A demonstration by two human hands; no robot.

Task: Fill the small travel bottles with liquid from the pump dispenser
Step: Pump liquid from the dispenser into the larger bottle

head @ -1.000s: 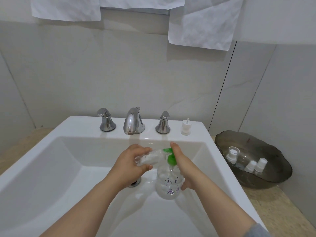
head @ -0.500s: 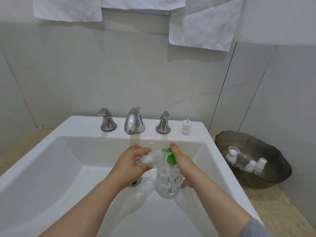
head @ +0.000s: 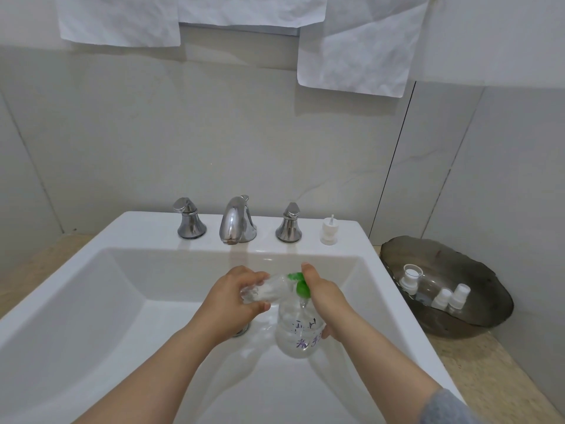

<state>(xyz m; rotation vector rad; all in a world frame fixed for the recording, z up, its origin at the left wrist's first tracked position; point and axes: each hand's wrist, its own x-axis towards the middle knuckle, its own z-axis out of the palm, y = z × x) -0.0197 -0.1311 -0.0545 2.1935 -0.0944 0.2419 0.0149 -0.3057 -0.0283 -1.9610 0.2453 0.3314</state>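
Bottle (head: 264, 291) lies sideways in the left hand (head: 234, 296), mouth at the green pump (head: 301, 286); right hand (head: 325, 296) wraps the dispenser (head: 298, 332) over the sink (head: 91, 301), catching drips.

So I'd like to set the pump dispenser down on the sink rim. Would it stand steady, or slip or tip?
The pump dispenser looks like clear, rounded plastic, so it may be slippery if wet. Its green pump head sits high above a bulbous body, so it could tip if nudged. It seems partly filled, so probably fairly light.
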